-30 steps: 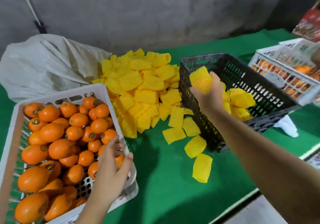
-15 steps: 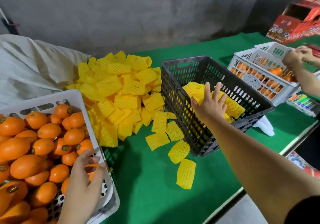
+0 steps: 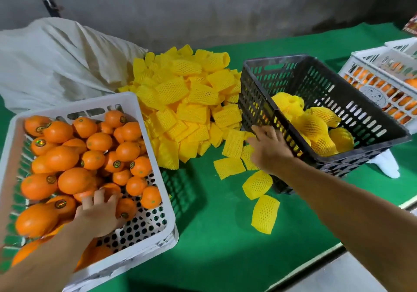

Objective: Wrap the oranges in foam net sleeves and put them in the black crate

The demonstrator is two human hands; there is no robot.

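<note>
Two hands at work over a green worktop [image 3: 216, 235] against a grey wall [image 3: 203, 5]. Left hand [image 3: 100, 215] spread, fingers on oranges [image 3: 67, 156] in the white crate [image 3: 149, 230]. Right hand [image 3: 268, 149] relaxed over loose foam sleeves [image 3: 187, 93] beside the black crate [image 3: 352, 104], wrapped oranges [image 3: 316, 127] inside. White sack [image 3: 56, 61] behind.

Left hand [image 3: 99, 212] hides the oranges beneath it; right hand's [image 3: 269, 150] fingertips vanish among the sleeves [image 3: 232, 142]; far-right white crate [image 3: 370, 88] is cut off, its oranges blurred
</note>
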